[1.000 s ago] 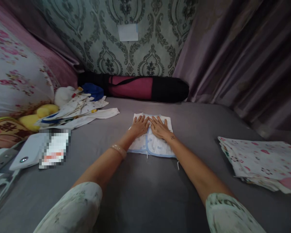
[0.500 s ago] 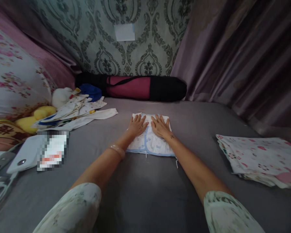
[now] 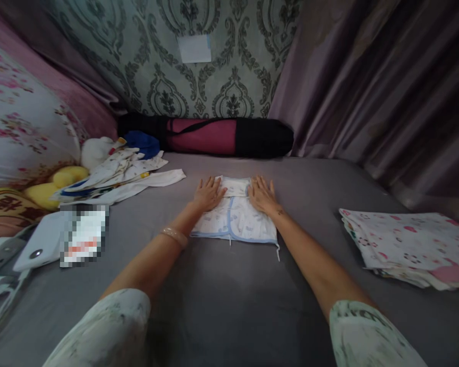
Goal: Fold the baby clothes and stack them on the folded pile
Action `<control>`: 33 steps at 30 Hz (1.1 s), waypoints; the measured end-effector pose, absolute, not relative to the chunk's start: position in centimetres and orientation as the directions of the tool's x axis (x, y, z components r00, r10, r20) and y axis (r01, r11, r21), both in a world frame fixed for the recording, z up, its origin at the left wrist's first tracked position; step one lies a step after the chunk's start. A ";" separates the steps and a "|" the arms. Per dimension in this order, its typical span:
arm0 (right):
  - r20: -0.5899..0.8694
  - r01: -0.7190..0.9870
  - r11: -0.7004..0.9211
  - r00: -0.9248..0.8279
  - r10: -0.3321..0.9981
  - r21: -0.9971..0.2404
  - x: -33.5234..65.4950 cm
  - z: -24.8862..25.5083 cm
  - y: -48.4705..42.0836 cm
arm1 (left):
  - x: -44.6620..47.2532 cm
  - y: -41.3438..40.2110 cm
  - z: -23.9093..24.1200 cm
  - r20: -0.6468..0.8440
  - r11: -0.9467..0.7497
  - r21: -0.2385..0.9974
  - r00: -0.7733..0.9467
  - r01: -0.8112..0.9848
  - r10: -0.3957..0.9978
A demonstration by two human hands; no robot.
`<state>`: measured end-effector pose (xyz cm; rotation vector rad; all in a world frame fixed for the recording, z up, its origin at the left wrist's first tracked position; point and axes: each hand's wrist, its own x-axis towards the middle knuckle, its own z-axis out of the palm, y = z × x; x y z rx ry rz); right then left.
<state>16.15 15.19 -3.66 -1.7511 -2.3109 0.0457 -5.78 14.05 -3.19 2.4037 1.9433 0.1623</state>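
A small white baby garment [image 3: 235, 220] with light blue trim lies folded flat on the grey bed sheet [image 3: 229, 295]. My left hand [image 3: 207, 192] rests palm down on its far left corner, fingers spread. On the far right corner lies my right hand [image 3: 263, 194], also flat with fingers apart. A bracelet circles my left wrist. Neither hand grips anything.
A stack of folded patterned cloths [image 3: 403, 247] lies at the right. A heap of unfolded baby clothes [image 3: 118, 173] sits at the left by yellow and white soft toys. A white device [image 3: 42, 242] lies nearer left. A pink and black roll bag [image 3: 214, 136] lines the wall.
Both hands have slid apart from the middle of the garment to its far corners, smoothing it flat. The view has shifted slightly.
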 end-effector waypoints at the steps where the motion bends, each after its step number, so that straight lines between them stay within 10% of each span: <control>1: 0.164 0.948 0.272 -0.246 0.955 -0.165 16.6 -4.0 15.2 | -6.2 14.0 -3.5 0.042 -0.213 0.104 0.210 0.972 0.977; 21: 0.043 0.855 0.479 -0.481 0.876 -0.199 17.2 -3.6 5.7 | -3.9 4.8 -3.2 0.019 -0.460 0.086 0.460 0.884 0.888; 33: 0.081 0.881 0.441 -0.433 0.898 -0.171 14.7 -2.2 1.9 | -2.2 1.9 -2.7 0.126 -0.294 -0.002 0.292 0.956 0.948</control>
